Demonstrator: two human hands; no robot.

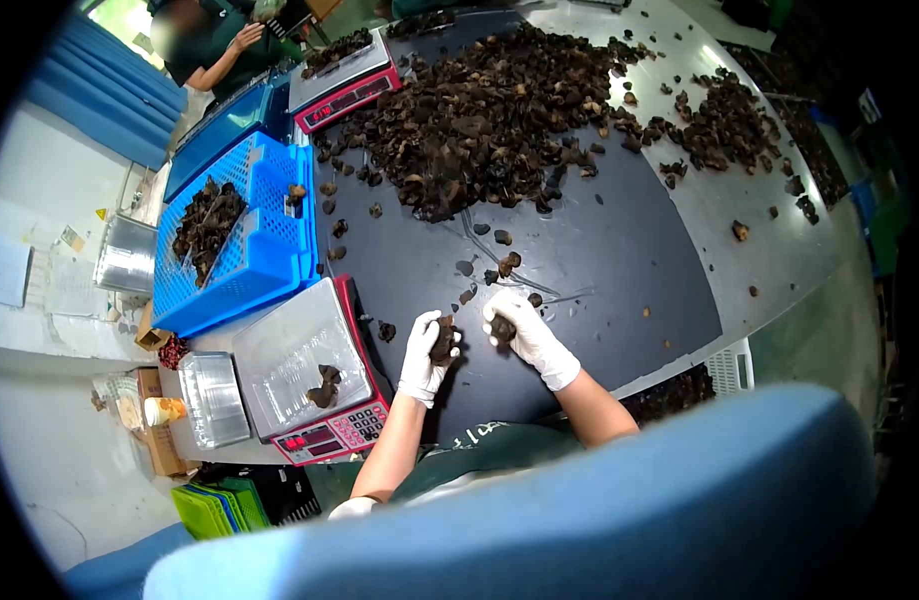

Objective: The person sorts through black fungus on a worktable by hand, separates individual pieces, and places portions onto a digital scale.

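Note:
My left hand (421, 362), in a white glove, is closed around a dark brown mushroom-like piece (443, 342). Close beside it, my gloved right hand (537, 342) grips another dark mushroom-like piece (502, 328) between thumb and fingers. Both hands are just above the near part of a black mat (629, 240). Several loose dark pieces (508, 264) lie on the mat beyond my fingers. To the left stands a red digital scale (364, 425) with a clear plastic tray (299, 350) on its pan; a few dark pieces (325, 386) rest in the tray.
A big heap of dark pieces (469, 120) covers the far mat, and a smaller pile (729, 125) lies on the metal tabletop (769, 240). A blue crate (269, 250), stacked clear trays (214, 400) and a second scale (349, 100) stand left. Another person's hand (247, 37) shows at the back.

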